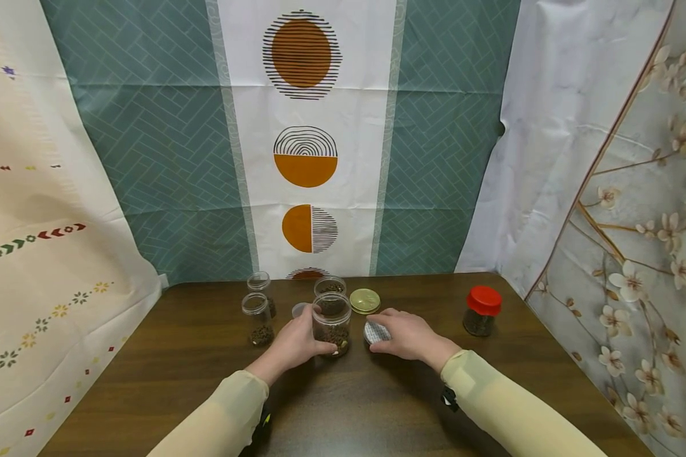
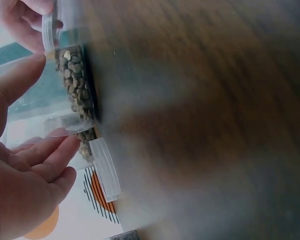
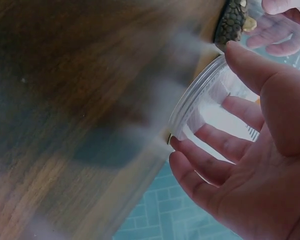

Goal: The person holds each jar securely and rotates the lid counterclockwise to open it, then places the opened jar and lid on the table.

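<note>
A wide clear plastic jar (image 1: pixel 331 311), with brown pellet-like pieces (image 2: pixel 76 80) in its bottom, stands upright and without a lid on the table. My left hand (image 1: pixel 297 341) grips it from the left, thumb at the near side and fingers round the far side. Just right of the jar, my right hand (image 1: pixel 406 335) holds a round clear lid (image 3: pixel 195 105) by its rim, thumb on one side and fingers on the other. From the head, this lid looks silvery and patterned. It is apart from the jar's mouth, low by the table.
Two narrow open jars (image 1: pixel 257 320) with brown contents stand at the left. Behind the gripped jar is another open jar (image 1: pixel 329 287), with a small clear lid (image 1: pixel 300 310) nearby. Gold lids (image 1: pixel 364 301) lie at the back; a red-lidded jar (image 1: pixel 483 311) stands right on the table (image 1: pixel 343 406).
</note>
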`<state>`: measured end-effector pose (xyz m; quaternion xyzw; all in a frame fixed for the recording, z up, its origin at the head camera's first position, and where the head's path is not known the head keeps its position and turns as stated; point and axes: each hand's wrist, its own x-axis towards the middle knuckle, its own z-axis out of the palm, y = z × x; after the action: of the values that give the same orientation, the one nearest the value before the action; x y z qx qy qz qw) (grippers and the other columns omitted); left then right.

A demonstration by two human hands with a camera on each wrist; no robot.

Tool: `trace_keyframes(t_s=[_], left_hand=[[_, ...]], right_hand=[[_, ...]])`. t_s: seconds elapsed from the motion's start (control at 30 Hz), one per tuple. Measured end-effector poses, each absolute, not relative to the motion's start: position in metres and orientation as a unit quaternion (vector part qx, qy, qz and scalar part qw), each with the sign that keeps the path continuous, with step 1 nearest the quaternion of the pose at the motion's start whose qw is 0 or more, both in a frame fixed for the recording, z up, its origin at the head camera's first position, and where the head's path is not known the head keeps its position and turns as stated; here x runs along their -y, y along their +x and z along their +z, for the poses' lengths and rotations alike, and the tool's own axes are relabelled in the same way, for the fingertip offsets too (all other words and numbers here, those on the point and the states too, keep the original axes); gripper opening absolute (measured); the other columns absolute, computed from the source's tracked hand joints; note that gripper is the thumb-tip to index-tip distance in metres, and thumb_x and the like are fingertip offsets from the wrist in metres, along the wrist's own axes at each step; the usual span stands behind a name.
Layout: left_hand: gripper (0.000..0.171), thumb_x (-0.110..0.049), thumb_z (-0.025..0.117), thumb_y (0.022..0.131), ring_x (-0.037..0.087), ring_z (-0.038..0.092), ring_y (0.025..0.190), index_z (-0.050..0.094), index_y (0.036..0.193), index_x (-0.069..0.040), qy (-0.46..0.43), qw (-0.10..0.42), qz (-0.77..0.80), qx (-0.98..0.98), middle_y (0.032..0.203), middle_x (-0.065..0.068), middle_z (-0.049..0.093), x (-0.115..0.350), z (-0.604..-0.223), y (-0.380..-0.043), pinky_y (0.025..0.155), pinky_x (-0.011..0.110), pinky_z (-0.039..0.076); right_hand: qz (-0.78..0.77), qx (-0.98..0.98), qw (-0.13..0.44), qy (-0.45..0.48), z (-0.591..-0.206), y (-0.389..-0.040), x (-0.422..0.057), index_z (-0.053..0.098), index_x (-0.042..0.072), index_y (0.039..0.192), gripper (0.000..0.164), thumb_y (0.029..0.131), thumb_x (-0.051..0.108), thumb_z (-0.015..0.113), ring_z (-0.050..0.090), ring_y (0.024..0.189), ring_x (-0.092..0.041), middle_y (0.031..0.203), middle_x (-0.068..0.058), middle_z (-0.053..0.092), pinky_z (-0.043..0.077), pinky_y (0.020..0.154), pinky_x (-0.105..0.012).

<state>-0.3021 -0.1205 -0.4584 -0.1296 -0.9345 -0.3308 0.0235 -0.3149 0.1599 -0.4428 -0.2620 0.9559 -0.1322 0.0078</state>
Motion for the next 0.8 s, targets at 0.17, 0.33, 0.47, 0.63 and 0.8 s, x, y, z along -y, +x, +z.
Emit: trace_keyframes(t_s=[0.17,0.33,0.47,0.63,0.8], left_hand=[[0.087,-0.035,0.101,0.083,0.038,0.072,0.113,0.051,0.145,-0.001,-0.129,0.027,-0.327,0.936,0.126,0.017,0.072,0.118,-0.46,-0.308,0.095,0.057,0.057],[0.084,-0.035,0.1,0.084,0.035,0.071,0.111,0.052,0.144,-0.002,-0.126,0.023,-0.326,0.937,0.123,0.016,0.072,0.117,-0.461,-0.314,0.094,0.055,0.057],[0.083,-0.036,0.1,0.084,0.034,0.071,0.11,0.052,0.143,-0.004,-0.125,0.025,-0.327,0.936,0.12,0.015,0.071,0.117,-0.462,-0.32,0.094,0.055,0.057],[0.082,-0.037,0.101,0.082,0.038,0.07,0.114,0.053,0.141,-0.005,-0.126,0.036,-0.328,0.936,0.12,0.017,0.072,0.117,-0.464,-0.326,0.098,0.056,0.055],[0.081,-0.038,0.101,0.082,0.039,0.069,0.116,0.054,0.138,-0.005,-0.13,0.046,-0.321,0.937,0.121,0.018,0.072,0.116,-0.465,-0.33,0.1,0.056,0.055]], right_hand=[[-0.126,-0.956,0.007,-0.265,-0.446,-0.318,-0.158,0.066,0.014,0.152,0.065,0.096,0.04,0.087,0.065,0.128,-0.038,0.144,-0.014,0.066,0.053,0.104,-0.059],[-0.122,-0.956,0.002,-0.268,-0.449,-0.321,-0.156,0.068,0.014,0.15,0.064,0.096,0.041,0.088,0.066,0.126,-0.037,0.143,-0.015,0.066,0.053,0.103,-0.059],[-0.114,-0.956,-0.005,-0.271,-0.453,-0.323,-0.154,0.07,0.015,0.147,0.059,0.096,0.04,0.088,0.067,0.122,-0.036,0.14,-0.013,0.066,0.054,0.101,-0.058],[-0.108,-0.956,-0.01,-0.272,-0.456,-0.326,-0.151,0.073,0.017,0.141,0.054,0.095,0.04,0.089,0.069,0.115,-0.033,0.136,-0.012,0.066,0.056,0.097,-0.056],[-0.099,-0.957,-0.02,-0.271,-0.459,-0.328,-0.147,0.074,0.017,0.136,0.05,0.094,0.039,0.09,0.069,0.108,-0.03,0.131,-0.011,0.065,0.057,0.093,-0.053]])
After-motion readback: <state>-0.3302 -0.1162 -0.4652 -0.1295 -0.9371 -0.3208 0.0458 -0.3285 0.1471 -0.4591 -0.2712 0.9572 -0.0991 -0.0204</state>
